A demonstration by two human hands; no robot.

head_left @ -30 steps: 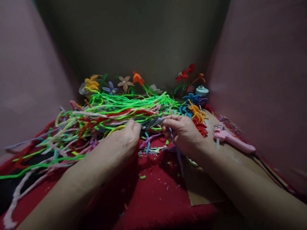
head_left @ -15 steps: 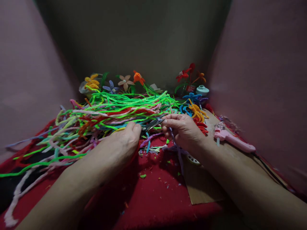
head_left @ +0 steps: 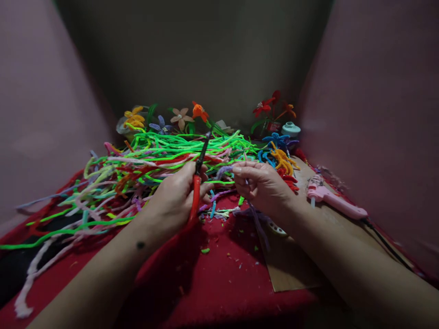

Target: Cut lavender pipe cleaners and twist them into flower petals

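Red-handled scissors [head_left: 195,195] are in my left hand [head_left: 176,194], their dark blades together and tilted up and away from me. My right hand [head_left: 255,183] pinches a lavender pipe cleaner [head_left: 224,171] between thumb and fingertips. One end of it sticks out toward the left hand, and a longer part hangs below the right hand. The scissor blades are apart from the pipe cleaner. Behind both hands lies a thick pile of pipe cleaners [head_left: 178,145], mostly bright green, with pink, red and white ones among them.
Finished pipe-cleaner flowers [head_left: 181,118] stand along the back. Blue, orange and red petal pieces [head_left: 284,157] lie at the right. A pink glue gun [head_left: 338,203] rests on a cardboard sheet [head_left: 291,269]. Small scraps [head_left: 205,251] dot the red cloth [head_left: 219,292].
The scissors have swung from pointing at the right hand to pointing up and away. My left hand has turned and moved slightly back from the right hand, which keeps its hold on the lavender pipe cleaner.
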